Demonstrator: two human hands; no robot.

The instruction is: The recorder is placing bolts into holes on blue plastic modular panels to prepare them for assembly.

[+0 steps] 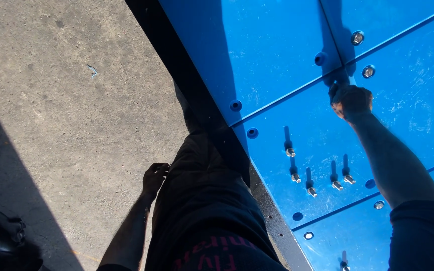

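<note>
Basically, standing at the black metal edge (pixel 272 221) of a blue panel deck (pixel 272 50), looking straight down. Nearest the camera: dark trousers (pixel 202 200) and a dark sleeve (pixel 423 236) on the right arm.

Left hand (pixel 155 176) hangs on the concrete side of the edge, beside the thigh, fingers loosely curled, nothing in it that I can see; it's in shadow.

Just past the edge, on the blue panel: a cluster of loose bolts (pixel 317 175) standing upright, well apart from either hand. Round holes (pixel 252 133) run along the panel near the edge.

Further out, right hand (pixel 350 100) is closed in a fist on the panel seam (pixel 287 98), wrapped around something small and dark. Can't tell what; it's hidden by the fingers and shadow. Two fitted bolt heads (pixel 368 71) sit just beyond it.

Risks, my read: the right arm reaches over the standing bolts, so a sweep back could knock them over and roll them off the edge onto the concrete (pixel 66 100). Leaning that far over the edge also puts balance on one braced fist.
</note>
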